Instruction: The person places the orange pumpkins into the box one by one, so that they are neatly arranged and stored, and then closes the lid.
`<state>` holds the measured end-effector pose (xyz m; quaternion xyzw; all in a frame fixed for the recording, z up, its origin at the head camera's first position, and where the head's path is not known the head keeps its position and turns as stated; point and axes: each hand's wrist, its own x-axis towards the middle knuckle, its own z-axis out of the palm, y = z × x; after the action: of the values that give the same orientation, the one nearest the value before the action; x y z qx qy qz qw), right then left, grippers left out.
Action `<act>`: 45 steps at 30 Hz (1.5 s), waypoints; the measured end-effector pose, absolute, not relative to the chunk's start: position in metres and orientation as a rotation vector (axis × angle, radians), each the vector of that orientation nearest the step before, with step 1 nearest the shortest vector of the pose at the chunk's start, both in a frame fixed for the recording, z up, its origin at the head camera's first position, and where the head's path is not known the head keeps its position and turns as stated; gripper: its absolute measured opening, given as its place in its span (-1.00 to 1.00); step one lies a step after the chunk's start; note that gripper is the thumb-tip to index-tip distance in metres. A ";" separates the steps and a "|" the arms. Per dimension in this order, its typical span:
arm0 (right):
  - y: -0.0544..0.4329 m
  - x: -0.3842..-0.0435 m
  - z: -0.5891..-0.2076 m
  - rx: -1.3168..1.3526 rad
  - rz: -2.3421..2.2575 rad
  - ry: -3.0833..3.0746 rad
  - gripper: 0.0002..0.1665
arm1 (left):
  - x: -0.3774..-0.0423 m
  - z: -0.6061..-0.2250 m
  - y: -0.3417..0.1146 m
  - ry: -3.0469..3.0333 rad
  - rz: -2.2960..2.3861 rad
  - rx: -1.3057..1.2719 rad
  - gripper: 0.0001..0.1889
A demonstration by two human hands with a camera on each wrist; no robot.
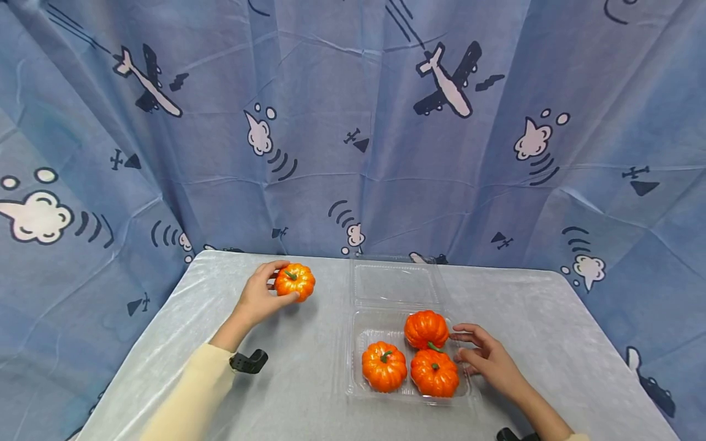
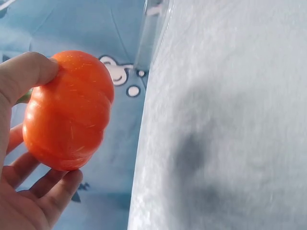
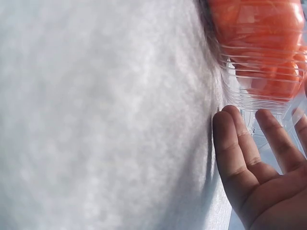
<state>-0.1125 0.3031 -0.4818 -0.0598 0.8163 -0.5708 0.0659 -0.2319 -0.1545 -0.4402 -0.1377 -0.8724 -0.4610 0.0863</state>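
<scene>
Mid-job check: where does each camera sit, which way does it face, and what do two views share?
Head: worn on the head, facing forward and down at the table and patterned curtain; left grip, right grip and both forearms show.
Left wrist: worn there, facing the held pumpkin; thumb and fingers show.
Right wrist: worn there, facing the table and clear container; palm and fingers show.
Shared: head and left wrist views both show the held pumpkin.

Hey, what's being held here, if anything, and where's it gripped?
The left hand holds an orange pumpkin by its rounded sides, between thumb and fingers. The right hand holds nothing.
</scene>
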 end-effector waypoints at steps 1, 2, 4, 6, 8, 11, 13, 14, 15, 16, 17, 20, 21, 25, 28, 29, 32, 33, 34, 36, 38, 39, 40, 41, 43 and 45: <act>0.303 -0.113 -0.482 -0.186 -1.722 2.463 -0.50 | -0.231 -0.440 -0.152 -2.597 -1.372 -0.426 -0.30; 0.303 -0.112 -0.482 -0.188 -1.722 2.463 -0.50 | -0.231 -0.439 -0.150 -2.595 -1.373 -0.442 -0.30; 0.303 -0.112 -0.482 -0.192 -1.724 2.461 -0.50 | -0.229 -0.438 -0.145 -2.588 -1.365 -0.474 -0.31; 0.303 -0.112 -0.482 -0.192 -1.726 2.460 -0.50 | -0.228 -0.436 -0.139 -2.581 -1.356 -0.501 -0.31; 0.303 -0.112 -0.481 -0.185 -1.726 2.459 -0.50 | -0.226 -0.435 -0.134 -2.572 -1.356 -0.530 -0.32; 0.302 -0.112 -0.481 -0.177 -1.721 2.464 -0.50 | -0.222 -0.431 -0.125 -2.564 -1.354 -0.563 -0.32; 0.302 -0.112 -0.481 -0.174 -1.717 2.468 -0.50 | -0.220 -0.429 -0.119 -2.565 -1.360 -0.582 -0.32; 0.302 -0.112 -0.481 -0.171 -1.718 2.467 -0.50 | -0.219 -0.428 -0.117 -2.566 -1.365 -0.587 -0.32; 0.302 -0.112 -0.481 -0.170 -1.719 2.467 -0.50 | -0.217 -0.427 -0.114 -2.566 -1.372 -0.589 -0.32; 0.302 -0.112 -0.481 -0.169 -1.719 2.466 -0.50 | -0.217 -0.426 -0.112 -2.568 -1.376 -0.593 -0.32; 0.302 -0.112 -0.481 -0.170 -1.719 2.463 -0.50 | -0.216 -0.426 -0.110 -2.568 -1.380 -0.596 -0.32; 0.302 -0.112 -0.481 -0.168 -1.724 2.455 -0.49 | -0.214 -0.425 -0.103 -2.562 -1.383 -0.619 -0.32; 0.302 -0.112 -0.481 -0.171 -1.725 2.454 -0.49 | -0.214 -0.425 -0.101 -2.561 -1.384 -0.625 -0.32; 0.302 -0.112 -0.481 -0.180 -1.727 2.460 -0.49 | -0.213 -0.426 -0.092 -2.562 -1.388 -0.660 -0.32; 0.302 -0.112 -0.480 -0.188 -1.728 2.463 -0.49 | -0.212 -0.427 -0.085 -2.555 -1.396 -0.695 -0.32; 0.301 -0.112 -0.480 -0.190 -1.729 2.462 -0.49 | -0.212 -0.428 -0.083 -2.551 -1.400 -0.707 -0.32; 0.302 -0.112 -0.480 -0.190 -1.731 2.457 -0.50 | -0.210 -0.429 -0.075 -2.538 -1.413 -0.746 -0.32; 0.302 -0.112 -0.480 -0.188 -1.731 2.456 -0.50 | -0.209 -0.429 -0.072 -2.536 -1.413 -0.758 -0.32; 0.302 -0.112 -0.480 -0.185 -1.730 2.456 -0.50 | -0.209 -0.429 -0.070 -2.536 -1.414 -0.769 -0.32; 0.302 -0.112 -0.480 -0.178 -1.729 2.457 -0.50 | -0.207 -0.429 -0.065 -2.540 -1.408 -0.791 -0.32; 0.302 -0.112 -0.480 -0.174 -1.727 2.458 -0.50 | -0.206 -0.429 -0.060 -2.544 -1.400 -0.811 -0.33; 0.303 -0.112 -0.481 -0.173 -1.729 2.458 -0.50 | -0.205 -0.429 -0.058 -2.544 -1.397 -0.822 -0.33; 0.303 -0.112 -0.481 -0.174 -1.731 2.456 -0.50 | -0.205 -0.429 -0.056 -2.545 -1.398 -0.833 -0.33; 0.303 -0.112 -0.481 -0.177 -1.734 2.455 -0.50 | -0.204 -0.428 -0.054 -2.547 -1.397 -0.842 -0.33; 0.303 -0.112 -0.482 -0.184 -1.738 2.454 -0.49 | -0.203 -0.429 -0.050 -2.544 -1.396 -0.866 -0.33; 0.303 -0.112 -0.482 -0.187 -1.740 2.453 -0.49 | -0.202 -0.429 -0.046 -2.548 -1.394 -0.888 -0.33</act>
<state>-0.1120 0.3027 -0.4819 -0.0619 0.8124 -0.5763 0.0641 -0.2020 -0.0458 -0.4286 -0.2918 -0.8379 -0.4582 0.0521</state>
